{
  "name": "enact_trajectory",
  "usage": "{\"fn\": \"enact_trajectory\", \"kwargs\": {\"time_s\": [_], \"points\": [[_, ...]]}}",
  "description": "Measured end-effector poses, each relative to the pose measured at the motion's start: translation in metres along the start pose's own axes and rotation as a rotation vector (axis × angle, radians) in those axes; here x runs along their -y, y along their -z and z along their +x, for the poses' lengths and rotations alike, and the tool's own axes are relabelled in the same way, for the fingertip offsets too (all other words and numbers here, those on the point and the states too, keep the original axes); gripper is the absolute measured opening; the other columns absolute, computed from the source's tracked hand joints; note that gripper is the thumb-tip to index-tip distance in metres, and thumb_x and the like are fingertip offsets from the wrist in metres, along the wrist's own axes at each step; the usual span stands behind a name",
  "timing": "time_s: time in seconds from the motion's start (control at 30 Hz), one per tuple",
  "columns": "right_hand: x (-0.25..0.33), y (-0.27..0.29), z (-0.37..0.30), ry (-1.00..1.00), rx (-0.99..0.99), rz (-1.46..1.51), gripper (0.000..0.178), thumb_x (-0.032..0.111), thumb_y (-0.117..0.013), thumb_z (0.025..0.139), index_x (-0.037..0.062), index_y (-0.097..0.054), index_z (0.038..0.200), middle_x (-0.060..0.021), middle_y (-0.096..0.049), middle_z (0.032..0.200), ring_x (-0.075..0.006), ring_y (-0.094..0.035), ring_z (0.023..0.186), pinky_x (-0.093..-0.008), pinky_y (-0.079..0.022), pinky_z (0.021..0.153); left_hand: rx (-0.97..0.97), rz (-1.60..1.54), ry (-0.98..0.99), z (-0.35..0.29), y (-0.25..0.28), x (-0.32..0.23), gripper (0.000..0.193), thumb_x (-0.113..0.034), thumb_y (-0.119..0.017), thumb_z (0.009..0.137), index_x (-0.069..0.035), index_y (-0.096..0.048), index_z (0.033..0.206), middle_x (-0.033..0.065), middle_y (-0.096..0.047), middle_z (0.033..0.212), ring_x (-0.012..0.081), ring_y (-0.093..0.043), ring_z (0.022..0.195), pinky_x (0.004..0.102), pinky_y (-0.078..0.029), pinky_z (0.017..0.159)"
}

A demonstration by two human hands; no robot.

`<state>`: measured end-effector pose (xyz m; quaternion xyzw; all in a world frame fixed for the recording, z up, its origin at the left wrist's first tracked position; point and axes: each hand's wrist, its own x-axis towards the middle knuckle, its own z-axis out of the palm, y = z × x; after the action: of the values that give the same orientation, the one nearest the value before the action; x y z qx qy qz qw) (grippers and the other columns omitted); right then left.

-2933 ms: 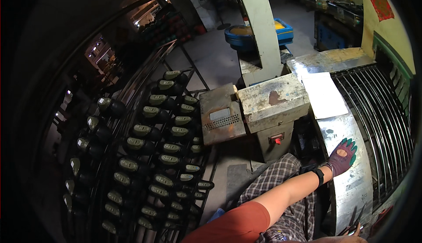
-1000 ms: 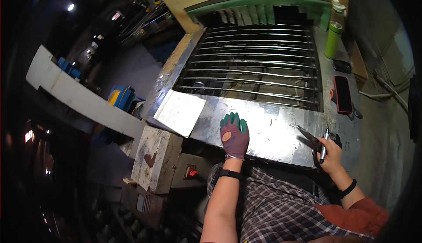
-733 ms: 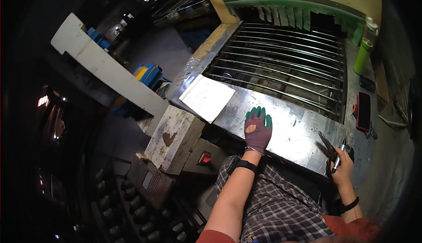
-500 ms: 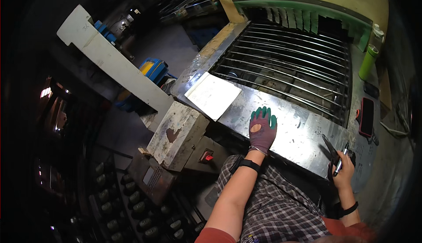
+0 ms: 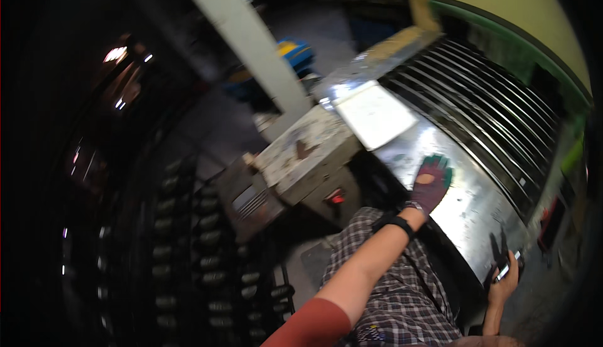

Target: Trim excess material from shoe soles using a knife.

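Observation:
My left hand (image 5: 432, 184) wears a maroon knitted glove with green fingertips and a hole on its back. It lies flat on a shiny metal plate (image 5: 463, 226), fingers stretched out. At the plate's near right corner, my bare right hand (image 5: 504, 287) is closed around a silver-and-black pen (image 5: 506, 268). Dark narrow shapes, perhaps blades or shadows, extend past its fingers; blur hides what they are. A notepad (image 5: 375, 116) with pale pages lies open on the plate, beyond my left hand and to its left.
Metal rollers (image 5: 483, 108) run behind the plate toward a yellow machine housing (image 5: 521, 8). A phone (image 5: 552, 224) and a green bottle (image 5: 572, 157) are at the right. At the left stand a worn box with a red switch (image 5: 337, 197) and a pale post (image 5: 251, 39).
My view has swung left, so the scene has shifted right and blurred. My left hand still rests on the plate, and the pen is still in my right hand.

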<state>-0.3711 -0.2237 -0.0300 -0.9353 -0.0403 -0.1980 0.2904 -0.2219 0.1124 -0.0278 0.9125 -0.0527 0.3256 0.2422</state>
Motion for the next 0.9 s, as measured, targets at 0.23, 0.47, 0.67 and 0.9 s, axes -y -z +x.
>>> {"fn": "enact_trajectory", "kwargs": {"time_s": [0.23, 0.47, 0.67, 0.9], "points": [[-0.042, -0.017, -0.005, 0.010, 0.058, -0.033, 0.045, 0.016, -0.057, 0.089, 0.0047, -0.050, 0.132, -0.0186, -0.056, 0.125, -0.0332, -0.054, 0.115, -0.0386, -0.041, 0.098, 0.167, 0.026, 0.131, -0.002, 0.008, -0.003, 0.037, -0.028, -0.049, 0.091, -0.001, -0.061, 0.114, 0.0180, -0.057, 0.125, 0.0326, -0.048, 0.121, 0.0403, -0.031, 0.109], [-0.063, -0.013, -0.001, 0.016, 0.111, -0.143, 0.053, 0.035, -0.054, 0.092, 0.0061, -0.047, 0.135, -0.0208, -0.053, 0.128, -0.0374, -0.052, 0.119, -0.0417, -0.039, 0.103, 0.195, 0.010, 0.159, 0.001, 0.015, -0.010, 0.039, -0.029, -0.047, 0.092, -0.001, -0.059, 0.117, 0.0196, -0.055, 0.128, 0.0334, -0.049, 0.121, 0.0407, -0.029, 0.111], [-0.065, -0.034, 0.018, -0.100, 0.142, 0.624, 0.050, 0.026, -0.056, 0.090, 0.0069, -0.047, 0.135, -0.0131, -0.049, 0.115, -0.0290, -0.047, 0.107, -0.0369, -0.035, 0.092, 0.212, 0.025, 0.150, -0.005, -0.009, 0.002, 0.039, -0.025, -0.047, 0.092, 0.001, -0.058, 0.119, 0.0205, -0.055, 0.129, 0.0339, -0.048, 0.123, 0.0424, -0.028, 0.112], [0.012, -0.008, 0.037, -0.839, 0.307, 2.083, 0.042, 0.010, -0.053, 0.091, 0.0055, -0.050, 0.133, 0.0021, -0.043, 0.077, -0.0092, -0.041, 0.070, -0.0221, -0.035, 0.061, 0.219, 0.044, 0.177, -0.013, 0.006, 0.011, 0.041, -0.025, -0.048, 0.091, 0.001, -0.057, 0.121, 0.0214, -0.053, 0.130, 0.0344, -0.045, 0.126, 0.0431, -0.027, 0.113]]}}
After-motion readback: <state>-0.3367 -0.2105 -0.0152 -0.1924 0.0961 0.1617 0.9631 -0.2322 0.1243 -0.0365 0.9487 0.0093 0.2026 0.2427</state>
